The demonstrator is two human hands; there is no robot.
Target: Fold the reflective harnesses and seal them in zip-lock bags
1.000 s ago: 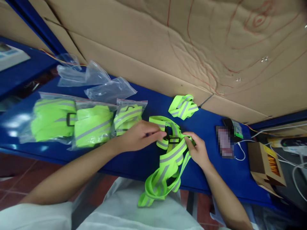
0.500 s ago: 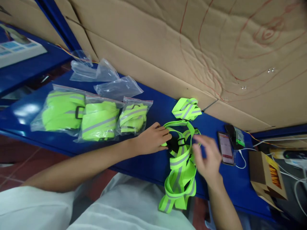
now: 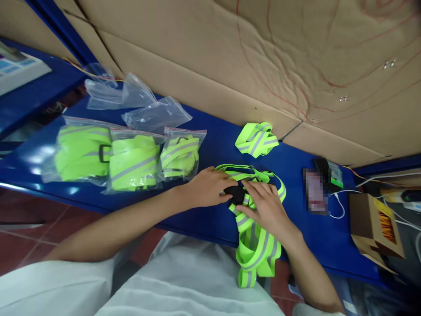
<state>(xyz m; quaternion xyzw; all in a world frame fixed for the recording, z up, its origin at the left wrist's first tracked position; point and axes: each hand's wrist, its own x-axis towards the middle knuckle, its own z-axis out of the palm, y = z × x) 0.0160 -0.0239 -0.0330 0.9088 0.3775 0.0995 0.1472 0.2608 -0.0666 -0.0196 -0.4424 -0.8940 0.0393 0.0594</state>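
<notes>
A neon-yellow reflective strap vest (image 3: 258,250) with grey stripes lies in loops at the front of the blue table, its lower end hanging over the edge. My left hand (image 3: 212,188) has its fingers closed on the vest beside a black patch (image 3: 234,195). From the other side, my right hand (image 3: 268,204) grips the straps, thumb and fingers on either side of the patch's right edge. My fingers cover part of the patch and straps. Behind them lies a folded strap bundle (image 3: 256,139).
Three zip bags with folded neon straps (image 3: 133,162) lie in a row at left. Clear plastic bags (image 3: 156,112) lie behind them. To the right are a blurred-out phone (image 3: 316,193), a white cable (image 3: 342,206) and an open cardboard box (image 3: 365,219). A cardboard wall (image 3: 197,66) bounds the back.
My right hand has moved left and down onto the vest, beside my left hand. The black patch now shows between my hands, and the strap loops have shifted. The view has tilted slightly.
</notes>
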